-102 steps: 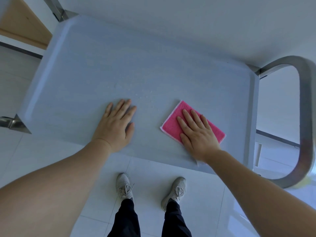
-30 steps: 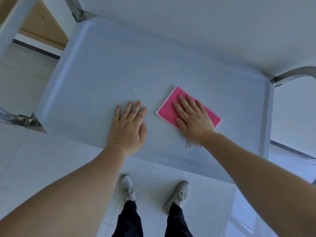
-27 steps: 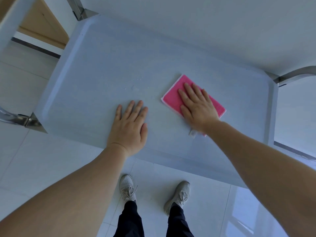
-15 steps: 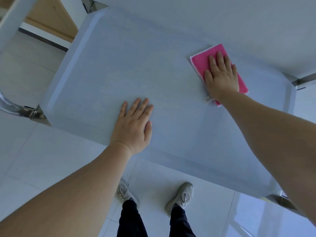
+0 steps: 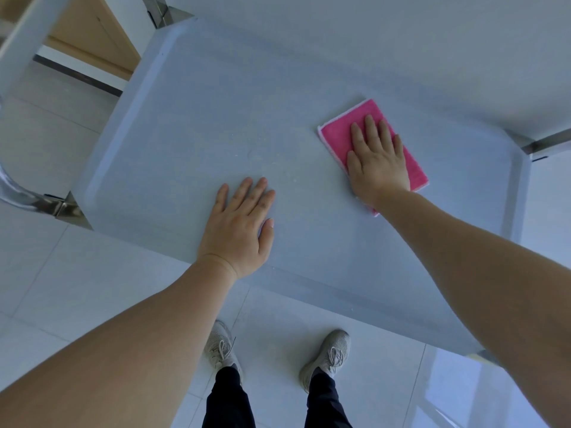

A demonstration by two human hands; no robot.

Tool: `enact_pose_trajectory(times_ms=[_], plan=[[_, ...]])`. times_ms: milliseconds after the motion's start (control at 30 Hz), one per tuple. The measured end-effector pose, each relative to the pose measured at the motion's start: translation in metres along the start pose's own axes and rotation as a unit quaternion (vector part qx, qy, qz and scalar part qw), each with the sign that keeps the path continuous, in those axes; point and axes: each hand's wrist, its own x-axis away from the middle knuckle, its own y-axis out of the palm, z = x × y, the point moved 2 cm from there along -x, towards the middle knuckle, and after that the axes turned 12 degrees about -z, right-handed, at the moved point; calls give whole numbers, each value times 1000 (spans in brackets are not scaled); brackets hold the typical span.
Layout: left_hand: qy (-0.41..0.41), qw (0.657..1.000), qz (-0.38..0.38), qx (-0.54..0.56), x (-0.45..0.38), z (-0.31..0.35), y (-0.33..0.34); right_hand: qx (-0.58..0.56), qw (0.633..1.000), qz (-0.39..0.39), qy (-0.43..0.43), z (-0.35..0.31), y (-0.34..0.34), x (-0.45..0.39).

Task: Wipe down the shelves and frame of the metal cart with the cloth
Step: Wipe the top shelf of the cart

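The metal cart's top shelf (image 5: 197,112) is a grey tray with a raised rim, filling the middle of the head view. A folded pink cloth (image 5: 340,131) with a pale edge lies flat on the shelf's right half. My right hand (image 5: 375,159) presses on the cloth with straight fingers, palm down. My left hand (image 5: 239,225) rests flat on the bare shelf near its front edge, fingers straight. A few small water drops or specks (image 5: 272,168) sit on the shelf between the hands.
A curved steel handle (image 5: 18,193) sticks out at the cart's left end, and steel frame posts show at the back left (image 5: 160,10) and right (image 5: 547,143). A white wall lies behind the cart. My feet (image 5: 327,353) stand on pale floor tiles.
My right hand slid the cloth from the shelf's middle to the far right back, then drew it a little toward me. My left hand stayed flat in place.
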Motion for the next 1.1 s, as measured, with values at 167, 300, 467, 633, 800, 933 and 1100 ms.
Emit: enact_pose_trajectory(times_ms=[167,300,467,633,800,933,1100], plan=[[-3,1000,13,8,2,-1,-1,34,995,-34,-82,-40,24,49],[-1,999,25,31,3,-1,-1,55,987,-69,-135,-69,45,93],[7,998,37,47,3,-1,-1,48,980,-85,-174,-96,66,139],[2,980,81,181,5,-6,-12,47,981,-85,-167,-96,62,140],[-22,980,130,148,10,-54,-33,56,981,-92,-163,-95,62,139],[-34,995,84,30,15,-102,-37,63,982,-96,-153,-99,61,141],[-59,998,36,-15,14,-111,-29,88,972,-98,-193,-116,61,143]])
